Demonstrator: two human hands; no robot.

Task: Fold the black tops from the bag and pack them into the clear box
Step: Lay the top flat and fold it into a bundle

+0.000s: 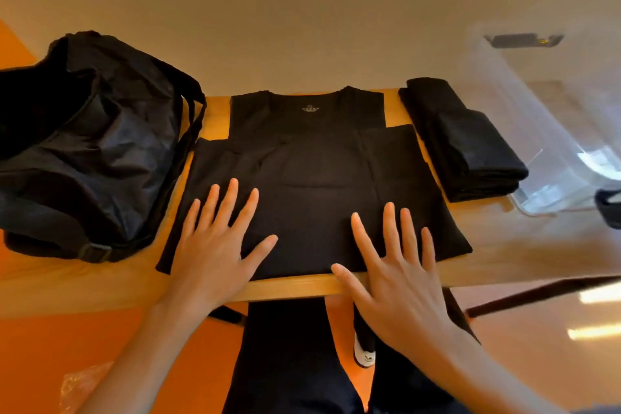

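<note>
Black sleeveless fabric top [312,158] lies flat in the middle of the pale wooden table [295,289], its long axis running straight away from me, neckline far and hem at the near edge, with the crumpled black fabric bag [90,144] just beside it on the left. I see my left hand [215,245] and right hand [393,279] both pressed flat on its lower half, fingers straight and spread, grasping nothing. Further right sit the stack of folded black tops [470,144] and, just beside it, the clear plastic box [554,144], so I judge the right hand the nearer one for packing.
</note>
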